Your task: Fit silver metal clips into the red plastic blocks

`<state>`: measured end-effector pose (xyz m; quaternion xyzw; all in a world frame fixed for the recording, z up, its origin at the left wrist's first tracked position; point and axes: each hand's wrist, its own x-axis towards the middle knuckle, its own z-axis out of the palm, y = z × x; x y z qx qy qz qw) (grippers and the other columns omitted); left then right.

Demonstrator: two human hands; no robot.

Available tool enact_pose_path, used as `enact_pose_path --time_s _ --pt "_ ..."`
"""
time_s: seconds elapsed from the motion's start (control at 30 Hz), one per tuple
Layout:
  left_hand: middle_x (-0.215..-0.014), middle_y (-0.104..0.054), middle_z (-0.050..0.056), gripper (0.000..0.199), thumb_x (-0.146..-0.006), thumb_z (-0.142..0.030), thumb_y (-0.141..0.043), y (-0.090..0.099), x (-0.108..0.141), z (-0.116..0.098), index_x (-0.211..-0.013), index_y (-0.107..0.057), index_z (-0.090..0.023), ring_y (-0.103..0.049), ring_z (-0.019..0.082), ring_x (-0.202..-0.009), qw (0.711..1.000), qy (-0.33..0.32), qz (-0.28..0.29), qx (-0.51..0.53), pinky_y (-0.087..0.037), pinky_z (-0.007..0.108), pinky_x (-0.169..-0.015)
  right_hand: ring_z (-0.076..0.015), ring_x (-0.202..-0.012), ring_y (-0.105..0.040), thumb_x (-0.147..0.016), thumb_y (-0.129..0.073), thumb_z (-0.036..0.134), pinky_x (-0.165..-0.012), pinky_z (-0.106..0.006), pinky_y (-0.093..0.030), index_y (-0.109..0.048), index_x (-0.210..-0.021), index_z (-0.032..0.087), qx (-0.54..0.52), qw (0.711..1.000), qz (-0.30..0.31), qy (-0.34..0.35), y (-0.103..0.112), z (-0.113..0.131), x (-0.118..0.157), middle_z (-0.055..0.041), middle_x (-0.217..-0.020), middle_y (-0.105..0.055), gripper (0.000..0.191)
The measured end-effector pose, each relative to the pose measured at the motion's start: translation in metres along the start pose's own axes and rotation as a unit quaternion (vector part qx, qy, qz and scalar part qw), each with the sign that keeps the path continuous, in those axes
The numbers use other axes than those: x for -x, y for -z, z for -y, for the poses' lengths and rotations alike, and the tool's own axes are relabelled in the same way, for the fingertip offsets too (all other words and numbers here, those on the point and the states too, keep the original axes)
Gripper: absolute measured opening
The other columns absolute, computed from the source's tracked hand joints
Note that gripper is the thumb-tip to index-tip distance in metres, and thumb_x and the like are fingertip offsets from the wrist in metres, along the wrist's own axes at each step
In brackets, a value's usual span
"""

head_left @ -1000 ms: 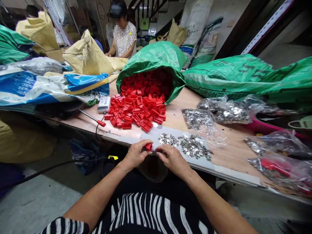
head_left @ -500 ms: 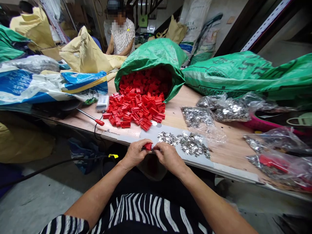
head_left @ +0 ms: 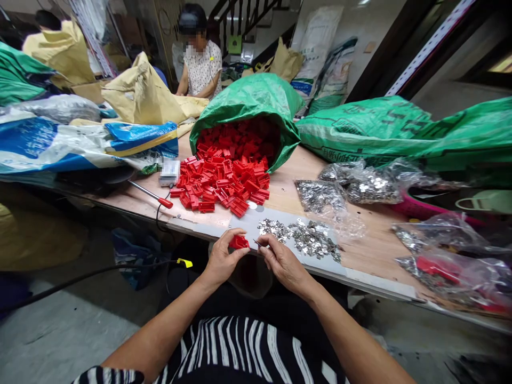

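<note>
Between the thumb and fingers of my left hand (head_left: 224,258) is a red plastic part (head_left: 239,242), held at the table's front edge. My right hand (head_left: 279,260), a little to the right, pinches a small thin metal piece (head_left: 257,243); the two hands are apart. Behind them, a heap of red parts (head_left: 220,178) spills from the mouth of a green sack (head_left: 252,96). Two small piles of flat metal pieces, one on the left (head_left: 273,229) and one on the right (head_left: 314,238), lie on a grey sheet (head_left: 242,220) beside my right hand.
Clear bags of metal pieces (head_left: 320,196) lie right of the piles, near a pink basket (head_left: 420,205). A red-handled tool (head_left: 165,202) and a small white box (head_left: 169,172) are on the left. Another green sack (head_left: 360,128) lies behind; a person (head_left: 202,66) sits across the table.
My hands have moved slightly apart, and more of the red part shows in my left hand. The metal piece in my right hand is now away from it. The camera view has shifted a little.
</note>
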<state>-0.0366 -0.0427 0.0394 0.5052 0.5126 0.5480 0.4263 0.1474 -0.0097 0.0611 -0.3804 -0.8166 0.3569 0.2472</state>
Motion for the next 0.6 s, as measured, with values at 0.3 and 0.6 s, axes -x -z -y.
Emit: enact_pose_path --time_s 0.3,0.6 --pt "-0.081 -0.071 0.003 0.016 -0.077 -0.026 -0.070 -0.004 0.012 -0.015 -0.076 -0.058 -0.016 -0.069 0.016 -0.083 0.854 0.242 0.057 0.457 -0.048 0.032 -0.091 -0.0125 -0.057 -0.052 -0.098 -0.038 0.036 -0.058 -0.024 -0.043 -0.042 -0.136 0.024 -0.063 0.996 0.062 -0.005 0.000 0.011 0.010 0.0036 -0.064 -0.054 0.040" --pt "-0.089 -0.074 0.007 0.017 -0.087 -0.026 -0.058 -0.010 0.020 -0.011 -0.088 -0.066 -0.011 -0.070 0.018 -0.088 0.799 0.281 0.050 0.529 -0.048 0.036 -0.098 -0.0180 -0.098 -0.063 -0.096 -0.043 0.030 -0.085 -0.029 -0.046 -0.050 -0.127 0.026 -0.032 0.998 0.044 0.039 0.004 0.016 0.006 -0.0043 -0.110 -0.067 0.031"
